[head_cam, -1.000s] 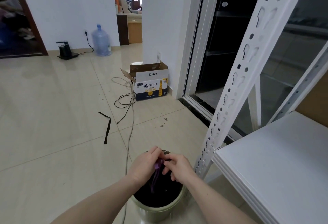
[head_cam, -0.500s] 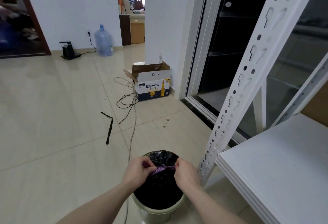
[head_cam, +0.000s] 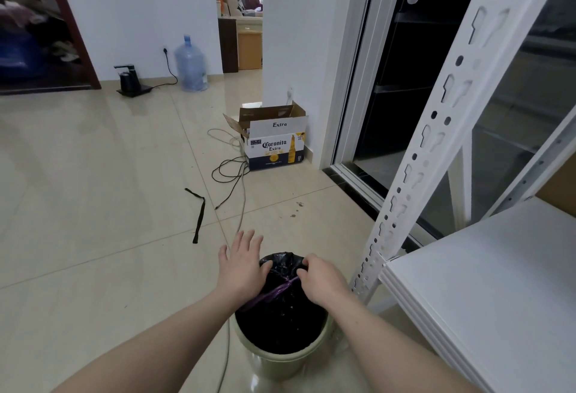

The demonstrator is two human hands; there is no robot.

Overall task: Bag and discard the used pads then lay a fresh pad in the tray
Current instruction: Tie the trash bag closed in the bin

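A black trash bag (head_cam: 280,321) fills a pale green bin (head_cam: 280,361) on the floor just in front of me. A purple drawstring (head_cam: 276,291) runs across the top of the bag. My right hand (head_cam: 321,279) has its fingers closed on the right end of that string at the bag's gathered top. My left hand (head_cam: 241,263) hovers over the bag's left rim with fingers spread, holding nothing. No pads or tray are in view.
A white metal shelf unit (head_cam: 467,283) stands close on the right. A beer carton (head_cam: 274,143), loose cables (head_cam: 233,180) and a black strap (head_cam: 198,215) lie on the tiled floor ahead. A water jug (head_cam: 190,65) stands by the far wall.
Both hands were pulling the purple drawstring taut between them. My left hand has let go and opened, moving up and left; the right hand still holds the string.
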